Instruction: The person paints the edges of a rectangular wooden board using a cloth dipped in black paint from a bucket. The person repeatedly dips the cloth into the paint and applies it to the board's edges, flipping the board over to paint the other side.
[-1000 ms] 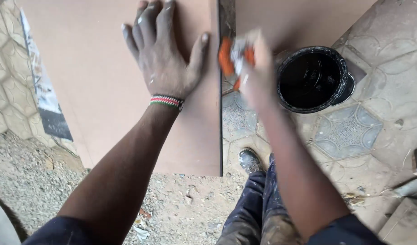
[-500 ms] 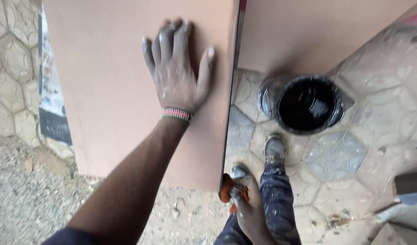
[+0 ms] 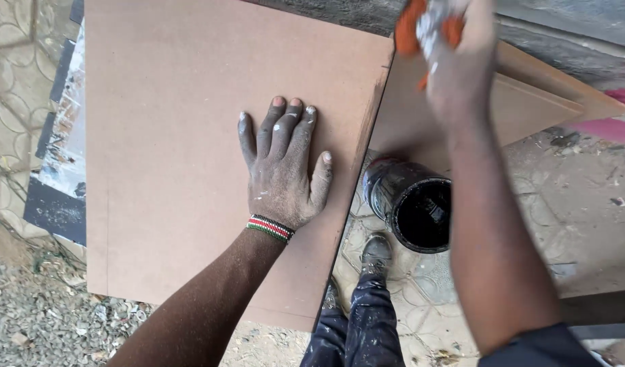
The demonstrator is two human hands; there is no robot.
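The brown board [image 3: 190, 136] lies flat and raised above the ground, its long right edge [image 3: 363, 156] facing the person. That edge shows a darker strip along its upper stretch, which I judge to be coating already laid on; the lower stretch toward the near corner looks bare, so the edge work seems partly done and the rest remains. The broad face of the board is uncoated.

The left hand [image 3: 282, 166] lies flat on the face, fingers spread and open, pressing down; it wears a striped bead wristband [image 3: 270, 228] and is flecked with white. The right hand [image 3: 455, 54] is raised at the far end of the edge, its grip closed round an orange-and-white applicator [image 3: 421, 27]; motion blur hides what kind it is.

Just beside the edge, on the ground, stands an open tin of black liquid [image 3: 414, 207]. A second brown panel [image 3: 523, 102] lies beyond it. The person's shoe [image 3: 377, 251] and stained trousers [image 3: 363, 326] are below.

The ground is patterned paving [image 3: 407, 299], gravel [image 3: 47, 312] at near left, and a paint-marked dark sheet [image 3: 58, 163] under the board's left side. Outdoor daylight.
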